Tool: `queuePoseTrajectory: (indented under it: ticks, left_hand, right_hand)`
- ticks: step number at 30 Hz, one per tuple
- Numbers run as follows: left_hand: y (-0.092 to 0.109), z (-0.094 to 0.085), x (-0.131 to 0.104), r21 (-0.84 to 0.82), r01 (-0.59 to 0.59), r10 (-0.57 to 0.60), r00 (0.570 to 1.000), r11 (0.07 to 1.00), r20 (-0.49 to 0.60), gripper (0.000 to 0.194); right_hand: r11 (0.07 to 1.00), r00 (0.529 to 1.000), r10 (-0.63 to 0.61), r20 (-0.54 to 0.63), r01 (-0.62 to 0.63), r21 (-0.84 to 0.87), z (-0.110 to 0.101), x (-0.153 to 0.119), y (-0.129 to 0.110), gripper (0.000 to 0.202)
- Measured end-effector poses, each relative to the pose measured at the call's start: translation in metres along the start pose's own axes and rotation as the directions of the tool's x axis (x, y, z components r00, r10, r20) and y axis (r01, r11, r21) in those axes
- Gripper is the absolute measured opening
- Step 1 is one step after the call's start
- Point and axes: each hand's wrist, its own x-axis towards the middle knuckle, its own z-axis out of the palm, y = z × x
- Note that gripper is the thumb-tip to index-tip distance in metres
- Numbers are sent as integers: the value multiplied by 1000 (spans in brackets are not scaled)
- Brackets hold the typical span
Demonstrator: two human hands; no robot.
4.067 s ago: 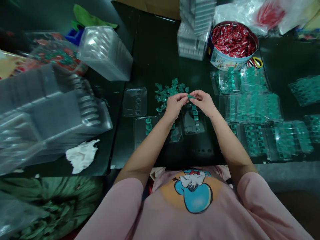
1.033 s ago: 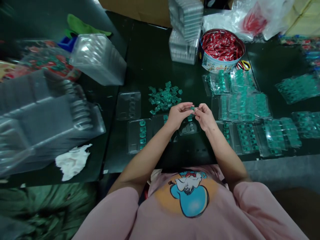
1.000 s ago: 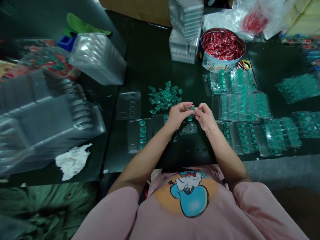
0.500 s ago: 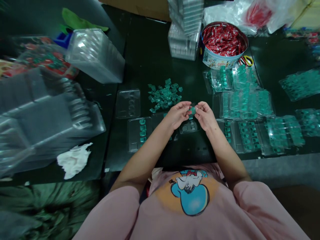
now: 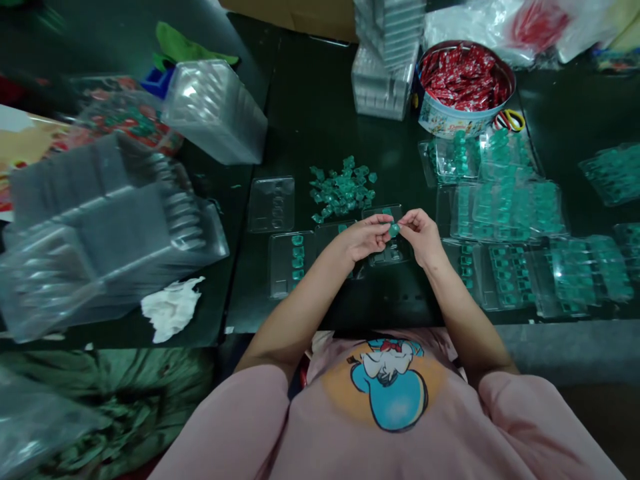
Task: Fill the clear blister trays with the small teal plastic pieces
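A small translucent green piece (image 5: pixel 395 230) is pinched between the fingertips of my left hand (image 5: pixel 369 238) and my right hand (image 5: pixel 421 235). Both hands are closed on it above a clear plastic tray (image 5: pixel 379 258), partly covered by my fingers. Just beyond my left hand lies a heap of loose green pieces (image 5: pixel 343 190). To the left, another clear tray (image 5: pixel 280 267) carries a column of green pieces, and farther back a clear tray (image 5: pixel 257 207) shows bare slots. My left forearm partly hides one more tray (image 5: pixel 330 231).
Filled trays (image 5: pixel 505 210) are piled on the right. Behind them stands a round tin (image 5: pixel 453 123) of red packets, with scissors (image 5: pixel 514 120) beside it. Stacks of clear plastic trays (image 5: pixel 220 113) and a crumpled white tissue (image 5: pixel 173 310) lie left.
The view has shifted, so the table appears farther right. My hands have lowered slightly toward me, and the fingers have turned around the green piece, which stays between them.
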Motion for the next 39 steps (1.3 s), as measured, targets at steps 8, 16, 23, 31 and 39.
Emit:
queuePoseTrajectory:
  ticks: [8,16,23,31,39]
  left_hand:
    - [-26,-2,-3,268,-202,242,963,942,-122,29]
    - [-49,0,5,854,-360,683,730,375,8,21]
    - [-52,1,4,954,-273,697,708,122,114,27]
    - [-52,-1,-9,956,-292,634,741,10,219,36]
    - [-49,-4,3,937,-348,532,801,42,273,22]
  right_hand:
    - [985,999,6,54,4,-172,-11,-18,7,11]
    - [803,985,-145,97,175,-570,-15,-22,19,8]
    - [678,967,-205,152,253,-690,-5,-24,16,16]
    - [636,960,-195,201,279,-719,-9,-28,14,24]
    - [665,950,-259,171,304,-682,-9,33,-6,19]
